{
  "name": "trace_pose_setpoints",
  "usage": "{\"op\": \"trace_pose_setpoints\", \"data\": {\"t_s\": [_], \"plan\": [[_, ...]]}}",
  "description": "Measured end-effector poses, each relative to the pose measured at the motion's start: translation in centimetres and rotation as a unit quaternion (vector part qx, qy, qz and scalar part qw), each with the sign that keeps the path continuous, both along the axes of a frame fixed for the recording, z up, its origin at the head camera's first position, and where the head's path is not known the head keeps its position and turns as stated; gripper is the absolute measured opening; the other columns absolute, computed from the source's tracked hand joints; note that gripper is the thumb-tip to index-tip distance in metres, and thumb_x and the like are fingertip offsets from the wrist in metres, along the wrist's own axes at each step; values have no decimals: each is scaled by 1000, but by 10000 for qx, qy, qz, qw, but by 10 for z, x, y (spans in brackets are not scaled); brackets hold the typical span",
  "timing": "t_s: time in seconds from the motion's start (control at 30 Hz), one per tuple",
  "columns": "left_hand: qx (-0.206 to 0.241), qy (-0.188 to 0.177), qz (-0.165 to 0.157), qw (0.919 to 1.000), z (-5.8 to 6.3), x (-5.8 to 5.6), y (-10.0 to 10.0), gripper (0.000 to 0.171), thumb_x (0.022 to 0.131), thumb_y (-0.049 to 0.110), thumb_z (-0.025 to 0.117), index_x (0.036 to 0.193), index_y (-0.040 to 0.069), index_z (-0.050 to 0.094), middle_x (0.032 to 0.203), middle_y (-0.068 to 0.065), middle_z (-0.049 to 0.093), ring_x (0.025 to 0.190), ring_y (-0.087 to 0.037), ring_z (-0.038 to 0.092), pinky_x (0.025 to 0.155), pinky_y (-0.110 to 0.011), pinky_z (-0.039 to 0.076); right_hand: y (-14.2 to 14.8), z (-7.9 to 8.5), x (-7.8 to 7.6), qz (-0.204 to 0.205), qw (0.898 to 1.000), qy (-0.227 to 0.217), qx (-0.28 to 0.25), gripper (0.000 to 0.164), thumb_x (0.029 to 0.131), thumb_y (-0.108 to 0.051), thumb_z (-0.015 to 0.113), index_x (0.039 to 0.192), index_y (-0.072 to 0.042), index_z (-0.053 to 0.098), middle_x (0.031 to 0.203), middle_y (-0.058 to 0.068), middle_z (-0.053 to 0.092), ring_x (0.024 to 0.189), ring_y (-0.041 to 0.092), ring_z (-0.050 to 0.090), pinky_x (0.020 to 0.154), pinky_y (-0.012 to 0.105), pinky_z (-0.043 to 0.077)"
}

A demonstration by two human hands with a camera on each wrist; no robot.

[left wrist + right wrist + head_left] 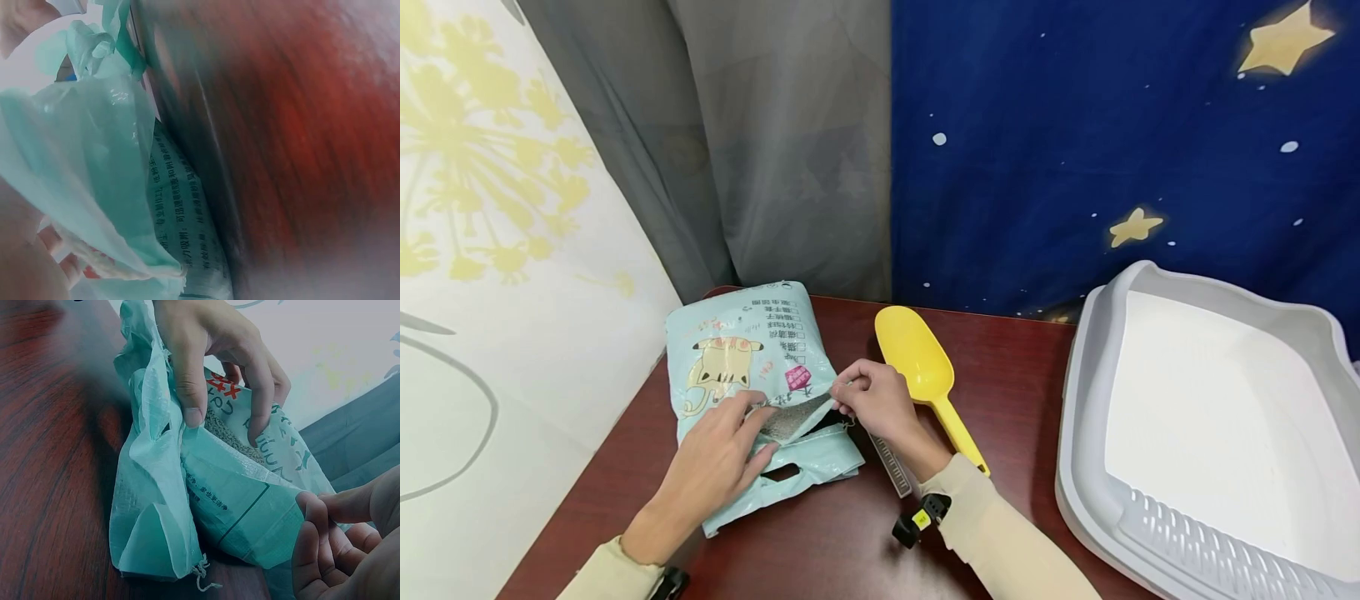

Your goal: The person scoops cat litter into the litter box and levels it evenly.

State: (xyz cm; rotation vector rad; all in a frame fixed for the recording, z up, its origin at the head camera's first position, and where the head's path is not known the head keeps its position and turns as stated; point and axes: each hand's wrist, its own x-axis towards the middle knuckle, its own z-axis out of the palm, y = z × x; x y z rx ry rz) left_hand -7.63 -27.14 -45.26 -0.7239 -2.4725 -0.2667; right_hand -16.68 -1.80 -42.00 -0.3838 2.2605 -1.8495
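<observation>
A light blue cat litter bag [730, 350] with a cartoon cat lies on the table, its mouth parted on grey granules [793, 419]. My left hand [718, 450] grips the left part of the mouth; in the right wrist view its thumb [190, 394] lies on the near edge and the fingers reach over the opening. At the mouth's right corner my right hand [880, 400] pinches the plastic between thumb and fingertips. A torn top flap [808, 462] with a handle hole folds toward me, a loose thread at its end.
Right of the bag lies a yellow scoop [925, 358], its handle pointing toward me. A grey slotted strip [891, 467] lies partly under my right forearm. The large grey-rimmed litter box [1090, 417] stands at the right. Curtains [797, 150] hang behind the dark red table [1000, 392].
</observation>
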Motion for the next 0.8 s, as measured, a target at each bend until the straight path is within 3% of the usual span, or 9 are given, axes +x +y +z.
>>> {"op": "trace_pose_setpoints", "data": {"t_s": [0.2,0.5,0.8], "plan": [[101,164,-17,9998,0,-2,-2,44,92,24,73,125,-4,70,123,-20,62,95,-36,65,80,-53,57,1,0,1,40,10000,73,18,5,98,-4,79,93,-4,78,73,5,75,65,17,71,65,32,60],[126,126,92,9998,3,-3,-2,51,84,21,85,128,-2,71,114,-15,60,90,-29,61,74,-46,54,4,-2,0,41,9998,25,-217,3,97,0,78,95,-1,77,73,7,75,63,13,70,66,30,61],[178,73,80,9998,3,-6,0,51,83,17,88,127,-3,72,112,-14,61,89,-26,60,72,-43,54,5,-4,-2,59,9999,9,-131,3,99,-1,76,97,1,77,74,7,76,65,15,71,68,31,62]]}}
